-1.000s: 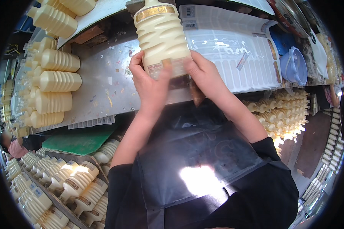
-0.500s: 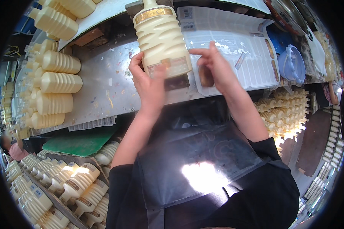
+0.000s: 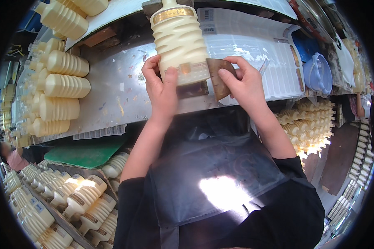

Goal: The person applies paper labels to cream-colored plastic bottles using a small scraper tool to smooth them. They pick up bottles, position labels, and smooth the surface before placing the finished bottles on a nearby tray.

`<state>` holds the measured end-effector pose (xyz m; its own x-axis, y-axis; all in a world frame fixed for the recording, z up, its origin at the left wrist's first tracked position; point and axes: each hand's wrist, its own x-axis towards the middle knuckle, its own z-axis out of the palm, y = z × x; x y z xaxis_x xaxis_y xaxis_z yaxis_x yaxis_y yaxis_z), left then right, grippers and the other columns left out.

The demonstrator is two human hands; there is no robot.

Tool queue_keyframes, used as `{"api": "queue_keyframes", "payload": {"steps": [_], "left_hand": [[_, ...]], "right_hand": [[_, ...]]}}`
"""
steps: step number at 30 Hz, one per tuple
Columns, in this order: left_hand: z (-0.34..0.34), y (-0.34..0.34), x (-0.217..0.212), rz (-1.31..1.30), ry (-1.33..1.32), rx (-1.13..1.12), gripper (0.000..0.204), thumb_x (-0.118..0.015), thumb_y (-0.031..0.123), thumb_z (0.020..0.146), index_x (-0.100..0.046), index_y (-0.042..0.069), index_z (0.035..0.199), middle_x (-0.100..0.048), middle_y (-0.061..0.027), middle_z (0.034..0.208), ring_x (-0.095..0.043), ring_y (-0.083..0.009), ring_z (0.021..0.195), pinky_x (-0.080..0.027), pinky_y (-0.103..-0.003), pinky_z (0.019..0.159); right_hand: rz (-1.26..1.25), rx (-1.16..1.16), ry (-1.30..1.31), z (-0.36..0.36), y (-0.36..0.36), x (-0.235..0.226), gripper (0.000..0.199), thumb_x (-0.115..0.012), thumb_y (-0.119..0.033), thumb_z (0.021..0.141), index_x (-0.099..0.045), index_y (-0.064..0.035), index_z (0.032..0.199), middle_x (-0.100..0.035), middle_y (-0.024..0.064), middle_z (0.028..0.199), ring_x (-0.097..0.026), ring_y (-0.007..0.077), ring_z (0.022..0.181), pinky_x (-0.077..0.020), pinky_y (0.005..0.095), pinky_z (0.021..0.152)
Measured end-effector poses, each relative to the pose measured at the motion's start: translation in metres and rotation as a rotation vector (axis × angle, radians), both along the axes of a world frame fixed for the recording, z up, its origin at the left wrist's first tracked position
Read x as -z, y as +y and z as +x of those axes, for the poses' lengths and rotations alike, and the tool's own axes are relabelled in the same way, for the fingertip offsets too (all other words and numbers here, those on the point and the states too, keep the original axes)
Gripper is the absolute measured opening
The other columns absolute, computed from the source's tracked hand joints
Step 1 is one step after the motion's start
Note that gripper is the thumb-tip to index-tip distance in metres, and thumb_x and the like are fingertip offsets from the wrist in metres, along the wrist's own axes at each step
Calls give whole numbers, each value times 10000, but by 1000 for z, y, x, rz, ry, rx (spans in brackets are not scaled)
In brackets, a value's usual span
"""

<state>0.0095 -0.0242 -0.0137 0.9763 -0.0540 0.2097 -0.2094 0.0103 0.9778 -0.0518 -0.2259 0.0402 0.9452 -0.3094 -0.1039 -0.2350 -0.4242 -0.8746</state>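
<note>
From the head camera, we note a cream-coloured ribbed bottle [image 3: 179, 41] with a gold band near its neck lying on the steel worktable [image 3: 112, 99], its base turned toward the person. The left hand [image 3: 163, 89] is closed around the lower left of the bottle, thumb pressed on the small gold label near the base. The right hand [image 3: 245, 85] pinches a brown translucent label strip [image 3: 219, 76] between thumb and fingers, its edge touching the bottle's lower right side. We judge the step in hand to be the application of this strip to the bottle body; the next move would call for laying it flat against the ribbed surface and pressing it down without creasing, while the left hand keeps the bottle from rolling. Behind the bottle lies a white backing sheet of labels [image 3: 253, 54], and just beyond it a pale blue plastic container [image 3: 317, 72]. More cream bottles [image 3: 60, 87] lie in a row on the left of the table, further ones stand packed in crates [image 3: 70, 199] below, and others are stacked at lower right [image 3: 307, 124]. The person wears a dark apron [image 3: 220, 182].
</note>
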Motion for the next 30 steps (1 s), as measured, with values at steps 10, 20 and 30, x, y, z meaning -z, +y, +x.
{"api": "queue_keyframes", "payload": {"steps": [10, 20, 30], "left_hand": [[7, 14, -4, -183, 145, 42, 378, -514, 256, 1086, -450, -10, 1347, -567, -102, 1242, -539, -161, 1135, -427, -320, 1035], [10, 6, 5, -12, -105, 15, 435, -586, 254, 1028, -423, -15, 1329, -566, -139, 1204, -557, -189, 1062, -451, -345, 985], [14, 18, 12, -184, 7, 64, 382, -553, 245, 1042, -441, -5, 1308, -571, -122, 1163, -547, -166, 1050, -445, -317, 983]], "right_hand": [[236, -158, 89, 29, 0, -10, 460, -623, -332, 1019, -634, -9, 1347, -682, 36, 902, -592, 80, 820, -490, 247, 757], [145, -137, 0, 32, 20, 17, 609, -699, -499, 906, -678, -22, 1283, -647, 66, 705, -620, 134, 660, -487, 305, 632], [230, -106, -19, 31, 23, 18, 602, -733, -451, 905, -668, -18, 1317, -591, -11, 689, -533, 66, 617, -423, 260, 577]]}}
